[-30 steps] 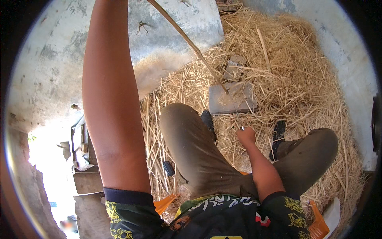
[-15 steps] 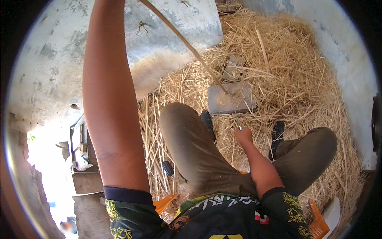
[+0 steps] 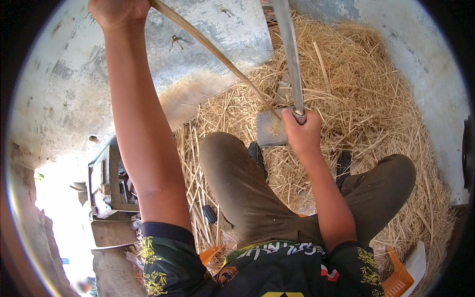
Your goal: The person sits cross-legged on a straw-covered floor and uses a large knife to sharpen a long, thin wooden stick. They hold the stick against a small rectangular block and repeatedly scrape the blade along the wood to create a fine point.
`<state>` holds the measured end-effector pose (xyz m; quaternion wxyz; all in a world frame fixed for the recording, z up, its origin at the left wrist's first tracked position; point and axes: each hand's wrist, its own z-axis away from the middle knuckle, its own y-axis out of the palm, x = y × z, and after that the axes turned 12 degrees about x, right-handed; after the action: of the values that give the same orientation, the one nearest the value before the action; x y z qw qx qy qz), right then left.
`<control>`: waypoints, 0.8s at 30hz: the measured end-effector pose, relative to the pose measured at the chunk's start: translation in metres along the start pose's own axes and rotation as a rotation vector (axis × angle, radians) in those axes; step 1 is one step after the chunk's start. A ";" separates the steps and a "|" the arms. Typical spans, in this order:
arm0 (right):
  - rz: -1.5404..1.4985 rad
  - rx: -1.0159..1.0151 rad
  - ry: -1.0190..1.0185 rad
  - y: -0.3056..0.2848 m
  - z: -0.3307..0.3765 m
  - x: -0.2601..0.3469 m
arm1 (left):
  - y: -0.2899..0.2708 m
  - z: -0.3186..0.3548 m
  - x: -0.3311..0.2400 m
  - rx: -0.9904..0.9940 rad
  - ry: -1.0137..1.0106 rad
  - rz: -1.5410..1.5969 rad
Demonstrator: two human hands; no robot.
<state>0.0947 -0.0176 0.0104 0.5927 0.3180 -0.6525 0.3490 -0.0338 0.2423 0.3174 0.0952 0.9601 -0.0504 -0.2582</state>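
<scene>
My left hand [image 3: 118,11] is raised at the upper left, closed around the upper end of a long, slightly bent wooden strip [image 3: 210,48]. The strip slants down to the right, its lower end at a grey block [image 3: 269,132] lying on the straw. My right hand [image 3: 303,129] grips the handle of a machete [image 3: 292,57], just right of the block and partly covering it. The blade points up and away from me, its tip cut off by the upper edge of the view. It stands apart from most of the strip.
Loose straw and shavings [image 3: 356,94] cover the floor between my bent legs and beyond. Walls stand left and right; a light panel [image 3: 222,24] is at the upper left. An orange plastic seat [image 3: 398,277] shows under me. A small dark object [image 3: 209,214] lies left of my leg.
My right hand has risen and moved forward, swinging the machete blade upward from low by the block. My left hand, out of view before, now shows at the top, still with the strip.
</scene>
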 end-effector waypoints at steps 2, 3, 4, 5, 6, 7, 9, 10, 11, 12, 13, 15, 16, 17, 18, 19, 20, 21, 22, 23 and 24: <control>-0.065 -0.017 -0.005 0.017 0.011 -0.009 | 0.050 0.002 0.029 -0.065 0.070 -0.447; -0.104 -0.009 -0.014 0.028 0.020 -0.017 | 0.046 0.002 0.022 -0.049 0.017 -0.281; -0.074 0.076 0.176 0.033 0.026 -0.030 | 0.030 0.000 0.018 -0.028 -0.038 -0.111; -0.035 0.104 0.379 0.022 0.026 -0.052 | 0.047 -0.006 0.046 -0.153 0.049 -0.299; -0.002 0.175 0.569 0.015 0.028 -0.059 | 0.072 -0.008 0.055 -0.319 0.107 -0.540; -0.029 0.175 0.567 0.006 0.026 -0.055 | 0.075 -0.010 0.053 -0.290 0.087 -0.539; -0.085 0.166 0.581 -0.014 0.026 -0.042 | 0.073 -0.010 0.053 -0.236 0.034 -0.527; -0.084 0.158 0.521 -0.022 0.027 -0.033 | 0.080 -0.012 0.053 -0.262 0.034 -0.539; -0.083 0.146 0.461 -0.031 0.025 -0.020 | 0.084 -0.011 0.053 -0.280 0.035 -0.571; -0.080 0.125 0.396 -0.040 0.024 -0.003 | 0.086 -0.012 0.055 -0.291 0.040 -0.595; -0.080 0.094 0.346 -0.049 0.025 0.016 | 0.087 -0.014 0.059 -0.303 0.044 -0.613; -0.114 0.043 0.230 -0.064 0.031 0.055 | 0.087 -0.017 0.062 -0.340 0.079 -0.667; -0.152 0.071 0.156 -0.060 0.034 0.079 | 0.089 -0.013 0.042 -0.380 0.118 -0.762; -0.179 0.045 0.099 -0.062 0.034 0.086 | 0.086 -0.011 0.045 -0.412 0.144 -0.801; -0.224 0.017 0.054 -0.062 0.034 0.086 | 0.088 -0.008 0.049 -0.462 0.151 -0.836; -0.271 -0.014 0.003 -0.062 0.033 0.086 | 0.097 -0.007 0.052 -0.506 0.160 -0.870; -0.318 -0.041 -0.049 -0.059 0.033 0.086 | 0.102 -0.007 0.056 -0.551 0.169 -0.907; -0.384 -0.154 -0.063 -0.039 0.036 0.076 | 0.103 -0.009 0.060 -0.563 0.176 -0.908; -0.449 -0.265 -0.082 -0.017 0.041 0.049 | 0.105 -0.014 0.064 -0.573 0.186 -0.909; -0.267 -0.251 0.007 -0.005 0.038 -0.021 | 0.109 -0.019 0.069 -0.580 0.196 -0.902; -0.227 -0.140 0.191 0.000 0.045 -0.041 | 0.113 -0.015 0.074 -0.631 0.183 -0.942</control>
<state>0.0737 -0.0554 -0.0325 0.7085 0.3129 -0.5756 0.2621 0.0319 0.1234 0.3182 0.2558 0.8226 0.4705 -0.1911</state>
